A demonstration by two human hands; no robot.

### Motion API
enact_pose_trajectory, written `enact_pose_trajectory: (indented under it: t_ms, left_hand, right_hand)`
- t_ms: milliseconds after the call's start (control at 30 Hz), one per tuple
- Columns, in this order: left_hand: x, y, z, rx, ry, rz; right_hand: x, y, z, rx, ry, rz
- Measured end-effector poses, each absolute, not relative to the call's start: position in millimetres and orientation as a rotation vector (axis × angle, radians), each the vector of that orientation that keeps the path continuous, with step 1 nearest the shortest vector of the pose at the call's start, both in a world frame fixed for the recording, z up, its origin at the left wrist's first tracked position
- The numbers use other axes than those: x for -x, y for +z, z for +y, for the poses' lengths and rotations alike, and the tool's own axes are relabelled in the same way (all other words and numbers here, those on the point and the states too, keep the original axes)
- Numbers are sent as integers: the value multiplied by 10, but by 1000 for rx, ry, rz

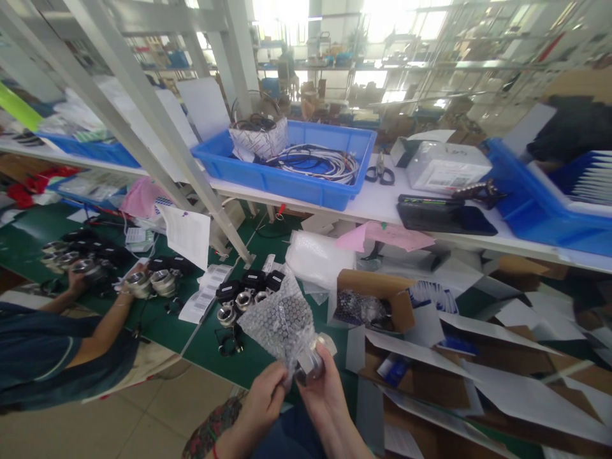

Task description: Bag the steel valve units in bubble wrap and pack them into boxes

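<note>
A bubble-wrap bag [280, 315] is in front of me, slanting up to the left. My left hand [265, 401] pinches the lower edge of its mouth. My right hand [322, 382] is wrapped round a silver metal valve [310, 366] at the bag's mouth; fingers and plastic hide part of it, and I cannot tell how far it sits inside. Just left of the bag, several metal valves [226, 314] with black housings [228, 290] stand on the green bench. A black cable [229, 343] lies by them.
An open cardboard box [396, 296] with bubble-wrapped things stands right of the bag. More open boxes [430, 376] fill the right side. A shelf with a blue tray [306, 185] of cables runs above. At left, a co-worker's hands [79, 277] handle similar valves.
</note>
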State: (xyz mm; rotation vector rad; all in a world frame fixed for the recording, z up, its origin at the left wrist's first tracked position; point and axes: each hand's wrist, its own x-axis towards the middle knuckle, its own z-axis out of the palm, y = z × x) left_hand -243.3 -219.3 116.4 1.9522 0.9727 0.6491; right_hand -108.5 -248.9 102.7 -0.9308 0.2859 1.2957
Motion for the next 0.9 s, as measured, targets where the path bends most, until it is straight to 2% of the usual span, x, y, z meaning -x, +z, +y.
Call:
enact_pose_trajectory:
  t_ms: [133, 267, 400, 667, 800, 900]
  left_hand:
    - [2325, 1244, -2195, -2109, 707, 1049]
    - [2172, 1367, -2110, -2180, 407, 1250]
    - [2145, 1460, -2052, -2240, 229, 1142]
    - [2046, 1391, -1881, -2112, 630, 1230]
    - [1875, 1402, -1830, -2236, 696, 1222]
    - [1765, 1467, -1886, -2384, 699, 1161]
  right_hand:
    - [1117, 1060, -2500, 1041, 1229, 306]
    - [1131, 1035, -2528, 1170, 1187, 188]
    - [1106, 965, -2544, 1231, 1154, 110]
    - [1030, 1035, -2520, 1478, 1058, -213]
    - [1051, 1222, -2509, 1603, 966, -395]
    - [1045, 1273, -2488, 1515, 976, -366]
